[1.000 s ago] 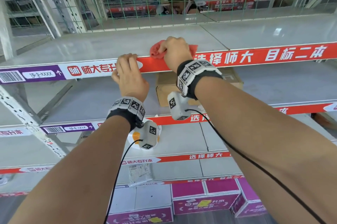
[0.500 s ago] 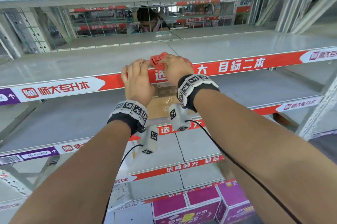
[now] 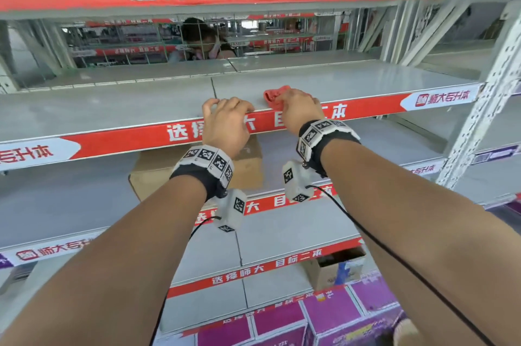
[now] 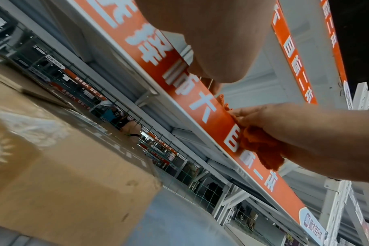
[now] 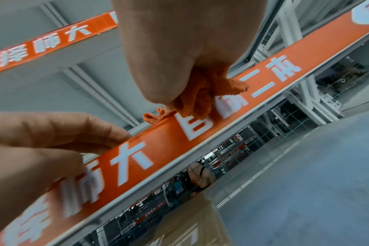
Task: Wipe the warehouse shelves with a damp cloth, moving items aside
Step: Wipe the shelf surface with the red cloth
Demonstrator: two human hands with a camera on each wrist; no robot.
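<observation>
A crumpled red cloth (image 3: 274,97) lies on the front lip of a grey metal shelf (image 3: 352,80) at chest height. My right hand (image 3: 298,108) grips the cloth and presses it on the lip beside the red banner strip (image 3: 127,139). In the right wrist view the cloth (image 5: 200,98) bunches out under my right hand (image 5: 175,50). My left hand (image 3: 225,117) is just left of it, fingers hooked over the same shelf edge. The left hand's fingers (image 5: 70,131) show lying along the lip. The left wrist view shows the cloth (image 4: 259,146) against the strip.
A cardboard box (image 3: 251,168) sits on the shelf below, right under my hands. A perforated steel upright (image 3: 485,108) stands at the right. Behind the rear wire mesh is another person (image 3: 203,41). Purple cartons (image 3: 332,312) and an open carton (image 3: 332,269) lie low down.
My right hand has slid the cloth to the right along the shelf's front edge, and the left hand has followed along the lip. The head view now looks from lower.
</observation>
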